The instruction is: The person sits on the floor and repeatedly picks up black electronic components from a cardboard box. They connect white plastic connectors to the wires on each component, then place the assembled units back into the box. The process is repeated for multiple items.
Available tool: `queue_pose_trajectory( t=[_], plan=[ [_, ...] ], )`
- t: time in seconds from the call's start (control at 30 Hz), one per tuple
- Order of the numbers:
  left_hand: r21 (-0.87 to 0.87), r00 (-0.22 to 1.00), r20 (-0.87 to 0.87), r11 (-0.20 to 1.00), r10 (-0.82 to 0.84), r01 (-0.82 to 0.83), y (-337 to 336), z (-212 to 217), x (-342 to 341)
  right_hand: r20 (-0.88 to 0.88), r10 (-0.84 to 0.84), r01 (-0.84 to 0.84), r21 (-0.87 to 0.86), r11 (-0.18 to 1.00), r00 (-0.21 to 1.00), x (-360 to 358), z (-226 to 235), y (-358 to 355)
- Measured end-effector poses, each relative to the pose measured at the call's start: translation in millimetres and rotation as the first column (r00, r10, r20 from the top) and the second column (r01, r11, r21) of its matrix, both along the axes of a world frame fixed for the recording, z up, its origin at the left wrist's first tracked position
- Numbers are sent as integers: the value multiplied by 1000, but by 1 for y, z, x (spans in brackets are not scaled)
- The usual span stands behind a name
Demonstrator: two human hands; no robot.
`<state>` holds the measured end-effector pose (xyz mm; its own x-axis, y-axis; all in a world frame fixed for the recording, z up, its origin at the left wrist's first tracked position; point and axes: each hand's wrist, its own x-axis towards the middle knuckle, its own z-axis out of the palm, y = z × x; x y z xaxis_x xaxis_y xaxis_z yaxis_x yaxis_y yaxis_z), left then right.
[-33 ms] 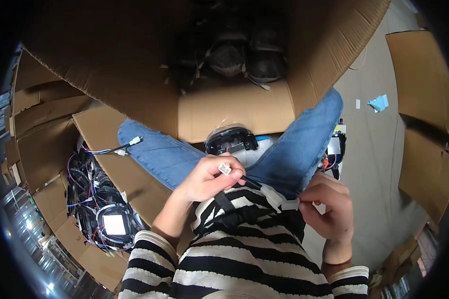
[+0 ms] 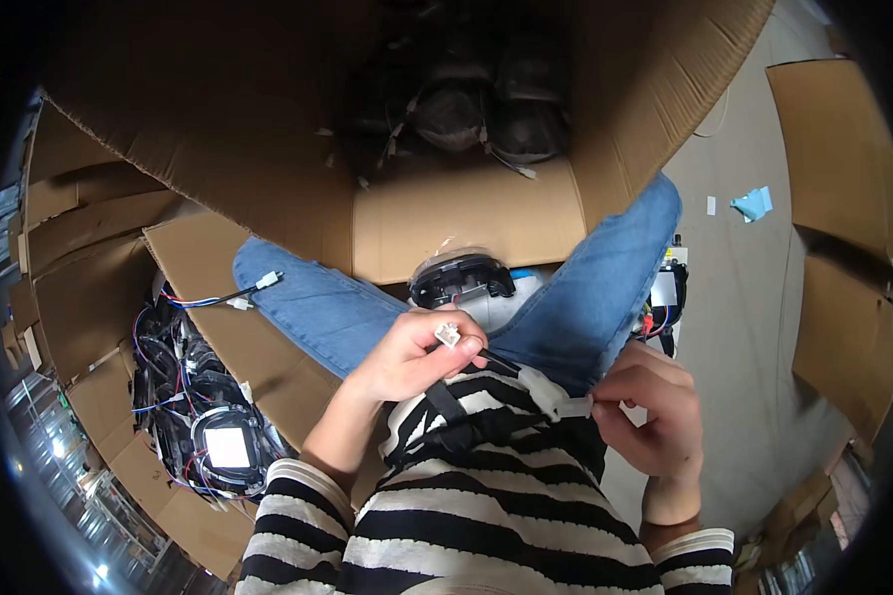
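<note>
Above my lap, my left hand (image 2: 422,349) is closed around a black cable (image 2: 501,364), with its white plug (image 2: 447,335) showing between thumb and fingers. A white sleeve-like piece (image 2: 538,388) sits at the cable's other visible end. My right hand (image 2: 653,405) pinches a small white strip (image 2: 573,407) that meets or overlaps this piece; whether they are joined I cannot tell. Between my legs rests a round black lamp-like unit (image 2: 461,279) with clear film over its top, partly hidden by my left hand.
A large open cardboard box (image 2: 471,220) stands ahead, with several dark wrapped units (image 2: 453,119) inside. At left, a box holds black units with coloured wires (image 2: 230,446). Another wired unit (image 2: 668,296) lies beyond my right knee. Blue scrap (image 2: 752,204) lies on the floor.
The white piece and the strip in my right fingers have shifted very slightly. Both hands keep nearly the same place and grip.
</note>
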<state>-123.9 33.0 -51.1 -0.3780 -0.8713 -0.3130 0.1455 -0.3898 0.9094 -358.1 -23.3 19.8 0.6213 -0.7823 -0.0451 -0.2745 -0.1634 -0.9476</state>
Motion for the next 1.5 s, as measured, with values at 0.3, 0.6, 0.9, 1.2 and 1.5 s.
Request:
queue_pose_trajectory(
  t=[0.3,0.6,0.9,1.2,1.5],
  plan=[
    [108,997,54,993,-63,57,-2,4,0,-176,15,-54,-220,974,984,-2,1,-3],
    [125,997,-12,989,-72,73,0,10,3,-138,12,-48,-258,965,990,5,-17,8],
    [-97,872,281,916,401,-390,43,62,34,-52,-38,35,-75,997,998,-8,-25,8],
    [-656,-344,703,379,622,-653,272,271,203,-80,107,-105,28,994,991,4,-43,5],
    [-535,-211,838,834,503,-135,66,72,140,-168,138,-137,16,990,976,21,-46,1]
  ],
)
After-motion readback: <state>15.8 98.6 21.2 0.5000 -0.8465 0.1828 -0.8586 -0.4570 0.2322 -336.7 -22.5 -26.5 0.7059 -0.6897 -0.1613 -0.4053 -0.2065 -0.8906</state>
